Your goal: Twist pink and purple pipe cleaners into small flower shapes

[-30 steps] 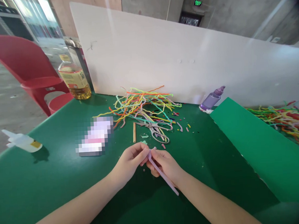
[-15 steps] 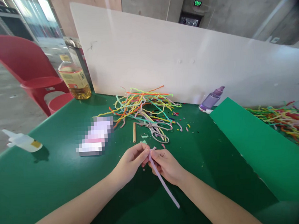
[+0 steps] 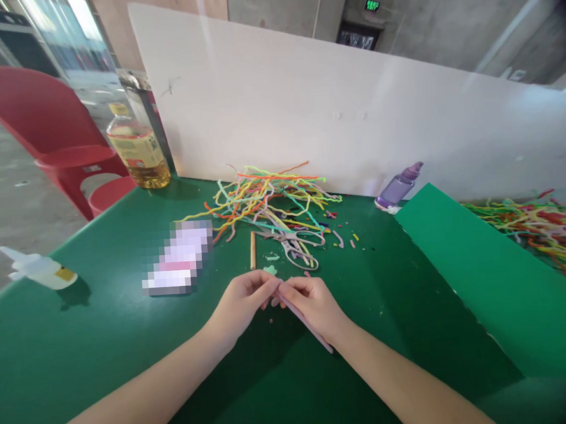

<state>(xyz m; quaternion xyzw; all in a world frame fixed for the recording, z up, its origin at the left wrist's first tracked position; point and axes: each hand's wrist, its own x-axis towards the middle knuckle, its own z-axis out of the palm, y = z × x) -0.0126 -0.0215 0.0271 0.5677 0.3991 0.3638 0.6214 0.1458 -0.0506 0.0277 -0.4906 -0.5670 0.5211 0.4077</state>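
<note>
A lilac pipe cleaner (image 3: 313,330) is pinched between my two hands, low over the table. Its tail slants down to the right, partly behind the right hand; the upper end is hidden by my fingers. My left hand (image 3: 248,304) is closed, thumb and fingertips meeting at the strip's upper end. Touching it there, my right hand (image 3: 315,303) is closed on the same strip with the thumb on top. Just beyond the fingers lie scissors (image 3: 301,252), a short wooden stick (image 3: 253,251) and a pale green scrap (image 3: 270,270).
A tangled pile of coloured pipe cleaners (image 3: 267,194) lies at the back. Left are a blurred-out flat object (image 3: 178,260), a glue bottle (image 3: 51,272) and an oil bottle (image 3: 140,150). Right are a purple bottle (image 3: 399,186), a green board (image 3: 489,282) and more pipe cleaners (image 3: 543,234).
The pipe cleaner's loose tail has swung up and shows shorter, now closer along my right hand. My fingertips have drawn together, hiding the end that stuck out above them.
</note>
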